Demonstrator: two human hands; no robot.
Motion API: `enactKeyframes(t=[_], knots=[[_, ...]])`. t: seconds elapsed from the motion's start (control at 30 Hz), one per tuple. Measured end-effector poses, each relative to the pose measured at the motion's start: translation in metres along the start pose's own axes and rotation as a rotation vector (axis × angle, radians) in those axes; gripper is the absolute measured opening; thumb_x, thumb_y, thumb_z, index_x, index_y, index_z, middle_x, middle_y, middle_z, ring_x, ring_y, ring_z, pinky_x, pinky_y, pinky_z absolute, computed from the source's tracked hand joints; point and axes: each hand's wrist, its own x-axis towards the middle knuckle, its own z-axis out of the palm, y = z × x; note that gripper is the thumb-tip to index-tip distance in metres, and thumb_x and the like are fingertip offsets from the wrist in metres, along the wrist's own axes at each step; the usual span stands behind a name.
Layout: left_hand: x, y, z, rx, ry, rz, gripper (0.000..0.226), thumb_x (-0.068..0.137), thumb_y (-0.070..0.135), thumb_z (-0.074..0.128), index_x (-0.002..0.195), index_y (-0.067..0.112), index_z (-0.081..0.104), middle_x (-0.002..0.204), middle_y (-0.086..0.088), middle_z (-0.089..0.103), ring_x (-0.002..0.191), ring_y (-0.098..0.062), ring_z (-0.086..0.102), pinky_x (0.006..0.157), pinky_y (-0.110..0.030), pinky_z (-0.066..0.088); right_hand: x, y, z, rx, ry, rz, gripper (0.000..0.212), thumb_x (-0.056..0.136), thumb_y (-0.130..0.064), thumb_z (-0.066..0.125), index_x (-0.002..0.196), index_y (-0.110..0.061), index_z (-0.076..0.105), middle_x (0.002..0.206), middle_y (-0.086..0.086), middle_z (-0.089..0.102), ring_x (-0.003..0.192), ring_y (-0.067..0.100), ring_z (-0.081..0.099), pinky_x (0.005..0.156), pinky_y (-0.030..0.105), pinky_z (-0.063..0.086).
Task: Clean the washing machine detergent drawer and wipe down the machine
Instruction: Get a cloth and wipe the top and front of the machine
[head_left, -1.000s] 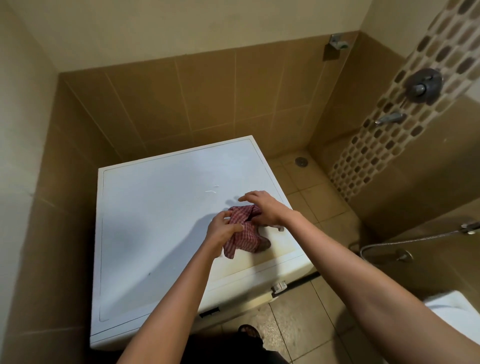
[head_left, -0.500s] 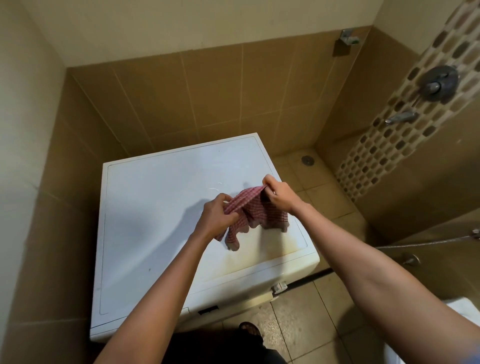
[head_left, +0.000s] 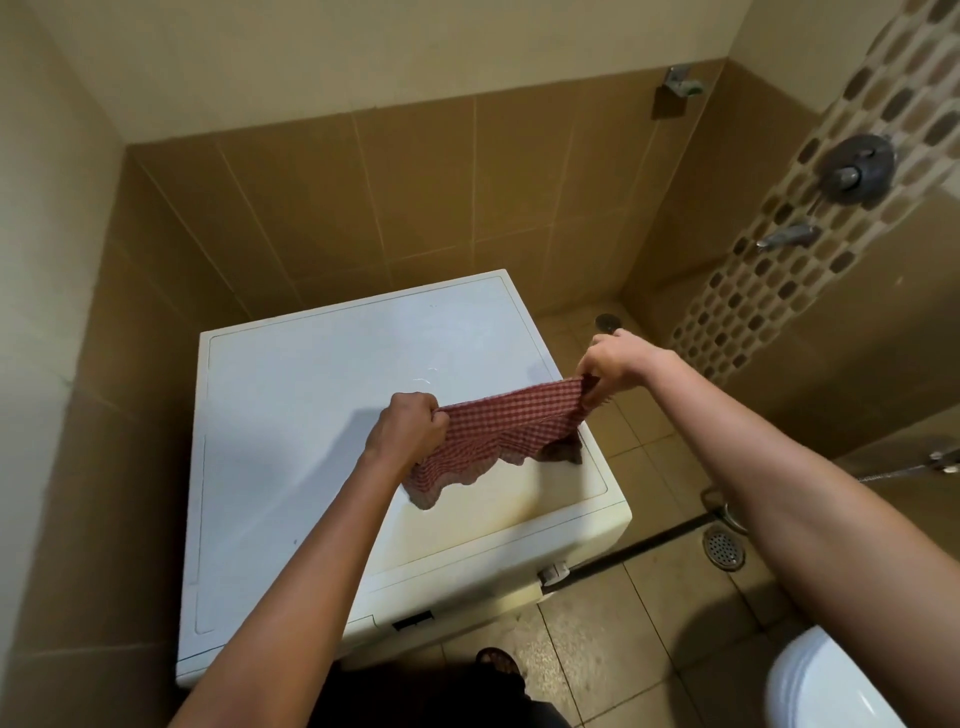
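A: Cloth (head_left: 511, 431) – where's it sitting?
B: Hanging taut btwn both hands, just over washing machine (head_left: 311, 415) top; left hand (head_left: 408, 434) is gripping one end, right hand (head_left: 621, 364) is pinching the other, lower edge drooping.

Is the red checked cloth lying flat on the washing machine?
No, the left hand and the right hand each grip an end of the cloth, stretching it out above the washing machine.

red-checked cloth (head_left: 506, 421), white washing machine (head_left: 311, 395), tan tiles (head_left: 415, 182)
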Motion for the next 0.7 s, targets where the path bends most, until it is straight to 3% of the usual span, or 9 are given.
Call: enactKeyframes(t=[0.07,0.13,0.2,0.3,0.4,0.47,0.57,0.7], knots=[[0.001,-0.007,-0.002,-0.008,0.005,-0.054,0.031,0.087,0.022,0.046,0.074,-0.002,0.06,0.073,-0.013,0.061,0.06,-0.023,0.051,0.053,-0.027,0.038,-0.005,0.006,-0.003,0.161,-0.003,0.089,0.026,0.081,-0.053,0.063,0.078,-0.027,0.06,0.084,-0.007,0.062,0.091,0.018,0.056,0.074,0.032,0.044],[0.001,-0.01,-0.004,-0.094,-0.018,-0.122,0.034,0.089,0.026,0.048,0.066,0.003,0.057,0.067,-0.009,0.057,0.059,-0.021,0.05,0.054,-0.026,0.039,-0.01,0.007,-0.006,0.494,0.016,0.175,0.021,0.086,-0.039,0.064,0.075,-0.022,0.059,0.078,-0.003,0.06,0.078,0.019,0.06,0.059,0.026,0.044],[0.0,-0.008,-0.007,-0.396,-0.087,-0.221,0.029,0.089,0.024,0.048,0.069,0.006,0.059,0.071,-0.009,0.062,0.065,-0.021,0.059,0.058,-0.027,0.047,-0.013,0.001,-0.012,0.661,0.108,0.225,0.021,0.086,-0.036,0.065,0.081,-0.016,0.063,0.081,0.001,0.06,0.074,0.014,0.058,0.054,0.023,0.04],[-0.007,0.007,-0.014,-0.991,-0.285,-0.346,0.02,0.09,0.006,0.045,0.087,0.001,0.064,0.084,-0.012,0.069,0.076,-0.022,0.068,0.065,-0.03,0.056,-0.016,-0.019,-0.023,0.81,0.161,0.223,0.023,0.082,-0.038,0.069,0.087,-0.016,0.064,0.084,0.0,0.064,0.078,0.015,0.061,0.057,0.025,0.046],[-0.011,0.02,-0.017,-1.152,-0.398,-0.303,0.019,0.092,0.003,0.047,0.096,-0.001,0.065,0.09,-0.012,0.07,0.08,-0.022,0.07,0.066,-0.028,0.058,-0.021,-0.045,-0.038,0.975,0.118,0.143,0.024,0.076,-0.023,0.076,0.092,-0.009,0.065,0.09,0.01,0.07,0.083,0.026,0.069,0.069,0.039,0.058],[-0.013,0.027,-0.016,-1.19,-0.432,-0.301,0.015,0.092,0.002,0.051,0.095,-0.001,0.065,0.091,-0.013,0.07,0.081,-0.022,0.07,0.068,-0.028,0.059,-0.025,-0.065,-0.047,1.048,0.071,0.09,0.023,0.074,-0.011,0.076,0.094,-0.006,0.065,0.092,0.013,0.069,0.079,0.025,0.069,0.064,0.034,0.059],[-0.01,0.033,-0.01,-1.227,-0.448,-0.296,0.014,0.09,-0.003,0.055,0.099,-0.003,0.064,0.093,-0.014,0.071,0.085,-0.023,0.07,0.074,-0.029,0.06,-0.028,-0.093,-0.055,1.013,0.035,0.026,0.029,0.073,-0.005,0.077,0.098,-0.013,0.064,0.089,0.005,0.066,0.07,0.015,0.063,0.054,0.019,0.049],[-0.006,0.032,-0.007,-1.191,-0.47,-0.283,0.027,0.083,-0.012,0.058,0.11,-0.008,0.062,0.103,-0.018,0.071,0.098,-0.026,0.069,0.094,-0.037,0.053,-0.026,-0.112,-0.049,0.645,0.231,-0.005,0.05,0.065,-0.012,0.082,0.11,-0.018,0.061,0.095,0.001,0.062,0.083,0.02,0.06,0.066,0.031,0.053]])
